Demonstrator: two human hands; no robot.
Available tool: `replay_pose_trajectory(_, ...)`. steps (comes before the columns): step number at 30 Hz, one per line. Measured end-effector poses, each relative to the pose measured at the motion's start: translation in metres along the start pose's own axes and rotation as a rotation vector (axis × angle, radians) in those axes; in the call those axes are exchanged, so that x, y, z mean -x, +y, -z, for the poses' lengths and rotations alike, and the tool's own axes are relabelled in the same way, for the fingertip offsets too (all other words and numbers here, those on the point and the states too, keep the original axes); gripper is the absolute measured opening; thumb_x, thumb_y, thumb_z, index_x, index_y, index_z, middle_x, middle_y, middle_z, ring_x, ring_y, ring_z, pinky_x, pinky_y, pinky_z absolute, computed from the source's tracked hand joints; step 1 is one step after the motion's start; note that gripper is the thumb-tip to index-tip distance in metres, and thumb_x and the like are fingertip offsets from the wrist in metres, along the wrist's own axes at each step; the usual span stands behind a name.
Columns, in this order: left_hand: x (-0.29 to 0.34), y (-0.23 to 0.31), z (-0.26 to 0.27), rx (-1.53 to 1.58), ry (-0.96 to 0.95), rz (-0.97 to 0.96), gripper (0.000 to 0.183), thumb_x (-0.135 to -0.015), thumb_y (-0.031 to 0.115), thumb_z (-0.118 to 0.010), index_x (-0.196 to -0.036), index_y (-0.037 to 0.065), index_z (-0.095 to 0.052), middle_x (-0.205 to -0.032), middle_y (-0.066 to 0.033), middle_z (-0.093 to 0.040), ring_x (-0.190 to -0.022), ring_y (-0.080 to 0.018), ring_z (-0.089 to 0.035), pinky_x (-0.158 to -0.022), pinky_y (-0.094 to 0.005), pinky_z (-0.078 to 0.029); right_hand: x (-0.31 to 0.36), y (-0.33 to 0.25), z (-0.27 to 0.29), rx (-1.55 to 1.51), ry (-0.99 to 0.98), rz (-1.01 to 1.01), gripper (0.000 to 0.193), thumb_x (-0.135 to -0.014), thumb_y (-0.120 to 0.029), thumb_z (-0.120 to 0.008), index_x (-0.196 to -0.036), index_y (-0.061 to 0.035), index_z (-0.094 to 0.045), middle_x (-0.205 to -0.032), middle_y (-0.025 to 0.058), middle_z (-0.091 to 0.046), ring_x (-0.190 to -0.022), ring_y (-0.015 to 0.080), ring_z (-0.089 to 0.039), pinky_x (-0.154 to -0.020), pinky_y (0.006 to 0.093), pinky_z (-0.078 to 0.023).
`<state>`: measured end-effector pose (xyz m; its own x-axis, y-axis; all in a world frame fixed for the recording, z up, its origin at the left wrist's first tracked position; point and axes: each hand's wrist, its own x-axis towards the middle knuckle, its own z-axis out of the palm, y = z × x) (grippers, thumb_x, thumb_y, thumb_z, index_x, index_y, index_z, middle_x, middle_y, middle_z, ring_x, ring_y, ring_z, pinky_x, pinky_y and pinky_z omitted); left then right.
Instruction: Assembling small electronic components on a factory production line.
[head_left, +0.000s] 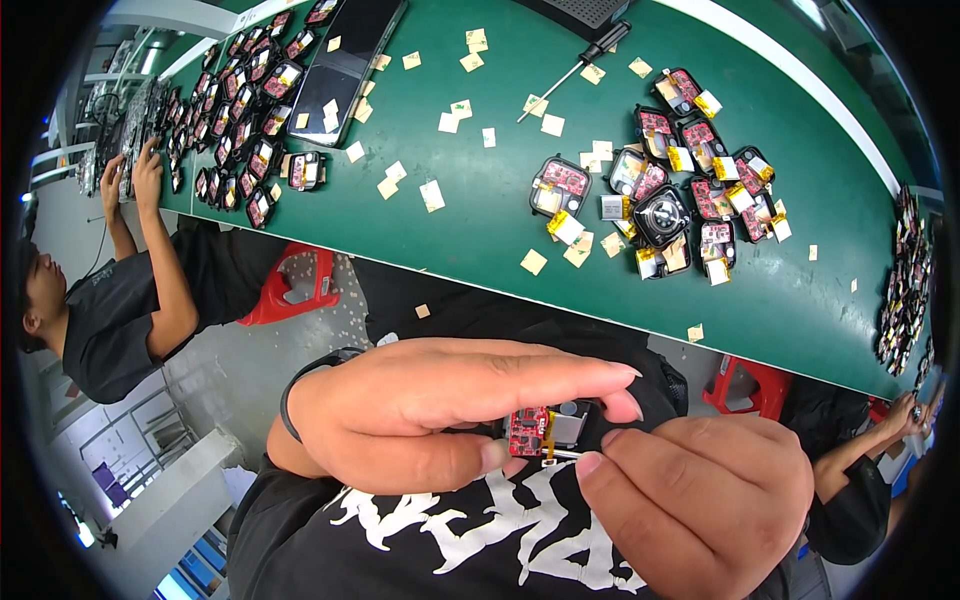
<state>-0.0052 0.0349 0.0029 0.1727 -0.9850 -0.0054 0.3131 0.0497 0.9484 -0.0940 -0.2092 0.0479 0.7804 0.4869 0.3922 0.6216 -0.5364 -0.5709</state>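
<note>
My left hand (430, 405) is closed round a small electronic device, its red circuit board (526, 432) showing between thumb and fingers. Beside the board is a silvery battery (568, 425) with yellow tape, partly covered by the fingers. My right hand (700, 490) pinches thumb against forefinger right at the device's edge. A thin light strip (565, 454) runs from those fingertips to the board; whether it is a tool tip or a part of the device I cannot tell. Both hands are in front of my chest, short of the table.
On the green table (450, 240) lie a cluster of opened black devices (712, 205), a screwdriver (575, 70), a phone-like black slab (345, 65) and scattered pale square stickers (432, 195). More devices (240, 110) crowd the left. Co-workers sit left (130, 320) and right (850, 490), near red stools (295, 285).
</note>
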Motion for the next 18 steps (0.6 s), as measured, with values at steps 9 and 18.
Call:
replay_pose_trajectory(9, -0.004, 0.007, -0.002, 0.030, 0.007, 0.088, 0.068, -0.088, -0.011, -0.048, -0.153, -0.013, -0.031, -0.146, -0.0300, -0.051, -0.138, -0.0399, -0.052, -0.113, -0.0437, -0.039, 0.005, 0.000, 0.010, -0.073, -0.136, 0.060, 0.037, -0.062, -0.005, -0.068, -0.096, 0.0089, -0.069, -0.091, 0.0166, -0.066, -0.065, 0.0241, -0.064, -0.052, 0.0296, -0.052)
replay_pose_trajectory(18, -0.005, 0.006, 0.001, 0.060, -0.007, 0.076, 0.065, -0.092, -0.005, -0.052, -0.154, -0.012, -0.032, -0.145, -0.0297, -0.052, -0.137, -0.0406, -0.052, -0.114, -0.0452, -0.038, 0.013, -0.001, -0.006, -0.138, 0.054, -0.009, 0.037, -0.060, -0.003, -0.069, -0.095, 0.0081, -0.069, -0.091, 0.0165, -0.067, -0.067, 0.0271, -0.065, -0.056, 0.0319, -0.054)
